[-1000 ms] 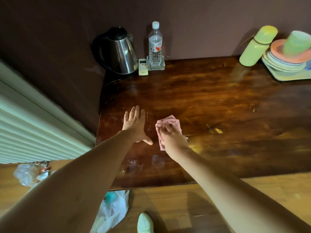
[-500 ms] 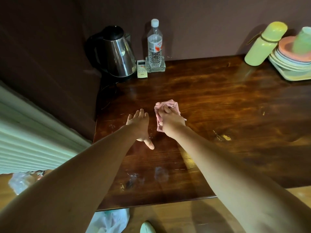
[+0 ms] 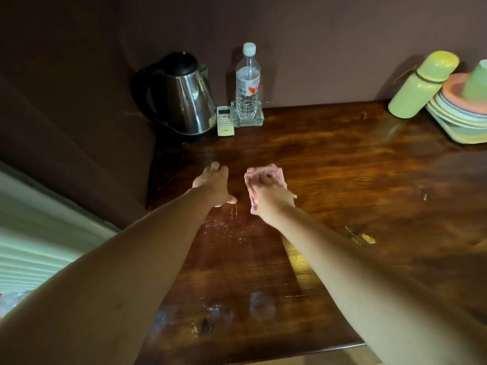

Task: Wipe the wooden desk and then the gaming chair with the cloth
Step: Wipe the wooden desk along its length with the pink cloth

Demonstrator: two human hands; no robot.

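A dark glossy wooden desk [image 3: 355, 180] fills the view, with white smears on its near left part. A folded pink cloth [image 3: 274, 172] lies flat on the desk left of centre. My right hand [image 3: 271, 192] presses down on the cloth with spread fingers, covering most of it. My left hand [image 3: 214, 184] rests flat on the bare wood just left of the cloth, fingers pointing toward the wall. The gaming chair is out of view.
At the back left stand a steel kettle [image 3: 187, 98], a white remote [image 3: 224, 121] and a water bottle [image 3: 247, 83] in a glass tray. A green flask [image 3: 421, 85] and stacked plates [image 3: 458, 114] sit back right. A chipped spot [image 3: 365, 237] marks the wood.
Both hands slid further away across the desk toward the wall, the right one pushing the cloth along. The camera has moved closer over the desk.
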